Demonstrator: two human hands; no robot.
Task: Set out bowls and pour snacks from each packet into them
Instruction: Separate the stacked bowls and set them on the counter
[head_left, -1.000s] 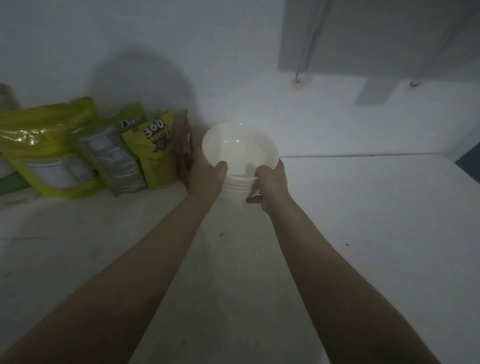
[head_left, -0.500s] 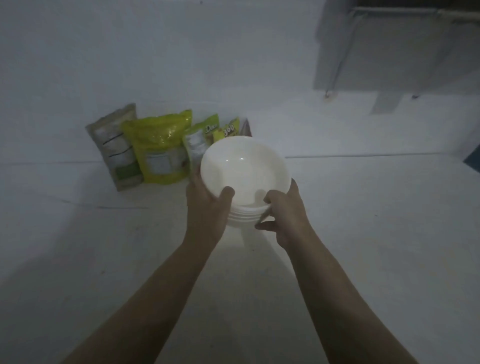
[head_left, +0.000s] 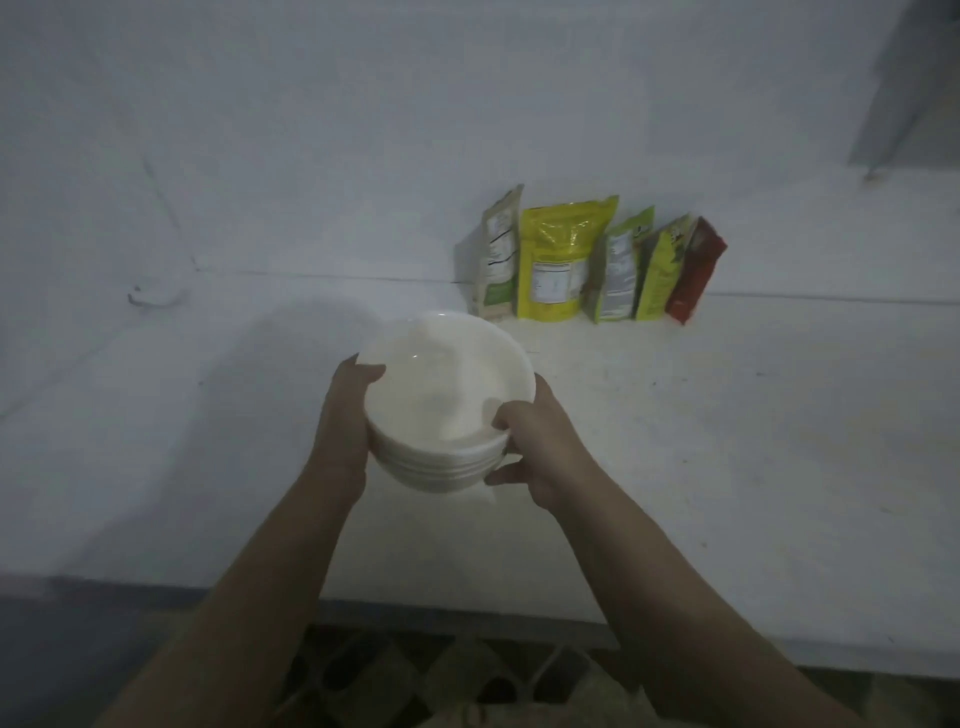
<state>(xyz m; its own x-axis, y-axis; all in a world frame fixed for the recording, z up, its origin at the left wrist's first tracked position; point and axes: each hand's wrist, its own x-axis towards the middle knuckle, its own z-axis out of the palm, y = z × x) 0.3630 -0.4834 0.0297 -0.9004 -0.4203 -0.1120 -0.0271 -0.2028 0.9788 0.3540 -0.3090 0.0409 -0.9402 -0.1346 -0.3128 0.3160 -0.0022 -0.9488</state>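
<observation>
A stack of several white bowls (head_left: 447, 400) hangs above the white counter (head_left: 701, 441), held between both hands. My left hand (head_left: 345, 415) grips the stack's left side with the thumb over the top rim. My right hand (head_left: 540, 447) clasps the right side, thumb on the top bowl's rim. Snack packets stand in a row against the back wall: a beige one (head_left: 496, 260), a big yellow one (head_left: 558, 260), a green one (head_left: 618, 270), a small yellow-green one (head_left: 662, 275) and a red one (head_left: 696, 270).
The counter's front edge (head_left: 467, 608) runs just below my forearms, with a patterned floor (head_left: 415, 675) beneath it. A grey cabinet (head_left: 909, 88) hangs at the upper right. A small dark mark (head_left: 137, 299) sits at the wall's base on the left.
The stack of bowls has been carried from beside the packets to the left and toward me. My view has swung left, so the packets now lie to the right.
</observation>
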